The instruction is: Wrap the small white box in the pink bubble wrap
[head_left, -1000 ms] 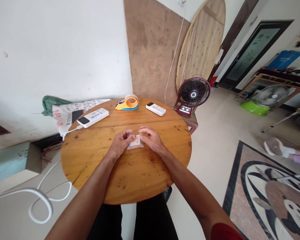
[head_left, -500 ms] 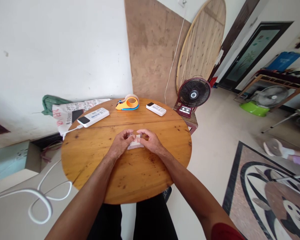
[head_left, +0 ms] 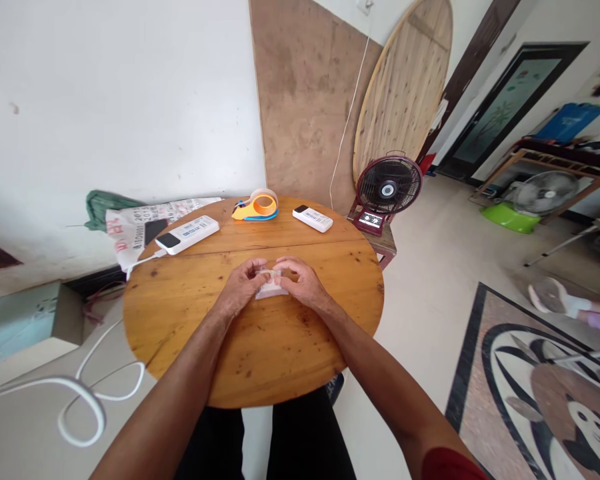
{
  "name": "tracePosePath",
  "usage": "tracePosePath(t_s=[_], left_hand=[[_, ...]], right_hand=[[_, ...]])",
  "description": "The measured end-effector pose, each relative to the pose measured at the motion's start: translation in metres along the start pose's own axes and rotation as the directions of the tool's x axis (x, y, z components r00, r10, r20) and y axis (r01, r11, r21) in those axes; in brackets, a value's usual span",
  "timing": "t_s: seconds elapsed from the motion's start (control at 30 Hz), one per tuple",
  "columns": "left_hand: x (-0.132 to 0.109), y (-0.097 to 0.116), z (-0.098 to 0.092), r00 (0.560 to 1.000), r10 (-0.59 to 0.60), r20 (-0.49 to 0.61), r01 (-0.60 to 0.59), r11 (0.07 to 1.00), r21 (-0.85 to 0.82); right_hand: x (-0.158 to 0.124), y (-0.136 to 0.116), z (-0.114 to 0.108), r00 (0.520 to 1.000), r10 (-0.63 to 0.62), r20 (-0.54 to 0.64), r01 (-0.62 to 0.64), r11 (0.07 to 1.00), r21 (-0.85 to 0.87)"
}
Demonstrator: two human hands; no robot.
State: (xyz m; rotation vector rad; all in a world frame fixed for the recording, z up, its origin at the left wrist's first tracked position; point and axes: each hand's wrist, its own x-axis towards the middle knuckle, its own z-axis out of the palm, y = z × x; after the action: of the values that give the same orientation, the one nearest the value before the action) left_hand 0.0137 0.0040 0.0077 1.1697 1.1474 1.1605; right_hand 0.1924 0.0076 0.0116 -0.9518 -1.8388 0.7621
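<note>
A small whitish box (head_left: 270, 291), clear or shiny on top, lies on the wooden table between my hands; what kind of box it is I cannot make out. My left hand (head_left: 243, 285) holds its left side, thumb over the top and fingers bent around the far edge. On the opposite side my right hand (head_left: 303, 283) grips it the same way, its thumb close to the left one. The fingertips and the box's far part are partly hidden.
Toward the table's (head_left: 275, 360) far edge stand an orange and blue tape dispenser (head_left: 256, 207), a white power bank (head_left: 313, 218) and another white power bank (head_left: 189, 235) with a white cable. A dark red fan (head_left: 387, 190) stands beyond on the right.
The thumbs have shifted slightly on top of the box, covering its upper face a little differently. Both hands stay in the same place, and the other items have not moved.
</note>
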Motion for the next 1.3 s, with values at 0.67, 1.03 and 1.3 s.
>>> tracePosePath(t_s=[0.67, 1.03, 1.3], left_hand=[[-0.003, 0.002, 0.001, 1.000, 0.003, 0.005, -0.003, 0.999, 0.043], [-0.006, 0.005, 0.002, 1.000, -0.008, -0.007, 0.009, 1.000, 0.022], [-0.005, 0.007, 0.003, 0.999, -0.016, -0.035, 0.013, 0.995, -0.100]], right_hand=[[-0.006, -0.012, -0.010, 0.945, -0.283, 0.161, 0.325, 0.787, -0.525], [-0.006, -0.013, -0.011, 0.934, -0.317, 0.164, 0.355, 0.773, -0.525], [-0.006, -0.010, -0.011, 0.935, -0.322, 0.152, 0.352, 0.777, -0.522]])
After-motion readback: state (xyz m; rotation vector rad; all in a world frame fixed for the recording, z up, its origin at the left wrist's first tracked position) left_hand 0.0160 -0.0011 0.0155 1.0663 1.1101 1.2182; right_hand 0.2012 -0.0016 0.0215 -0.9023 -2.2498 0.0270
